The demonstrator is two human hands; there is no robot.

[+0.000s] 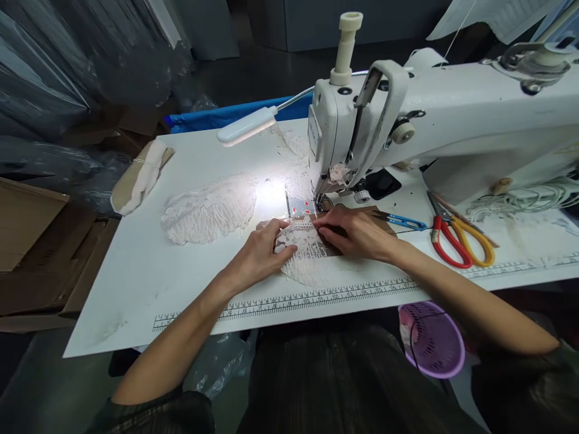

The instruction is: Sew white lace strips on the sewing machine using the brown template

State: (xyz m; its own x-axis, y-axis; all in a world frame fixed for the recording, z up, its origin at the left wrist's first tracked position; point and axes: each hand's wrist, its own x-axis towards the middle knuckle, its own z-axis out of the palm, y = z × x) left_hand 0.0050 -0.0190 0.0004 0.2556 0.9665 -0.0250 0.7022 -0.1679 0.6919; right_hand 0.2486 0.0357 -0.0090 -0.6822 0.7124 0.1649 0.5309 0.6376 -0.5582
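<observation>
White lace [303,256] lies just in front of the needle area of a white sewing machine [335,126], partly over brown cardboard [335,248]. On the lace's left edge rests my left hand [260,250], its thumb and fingers apart over the fabric. My right hand [353,232] is at the lace's right edge beside the presser foot, its fingers pressed together on the lace. Another gathered lace piece [210,211] is spread to the left, and more lace [298,175] lies behind the needle under the lamp's light.
Red-handled scissors [452,244], yellow-handled scissors [474,238] and blue snips [407,223] lie at right. A lamp [247,126] hangs over the table. A printed ruler [280,304] runs along the front edge. A purple basket [446,343] stands below; cardboard boxes [31,235] are left.
</observation>
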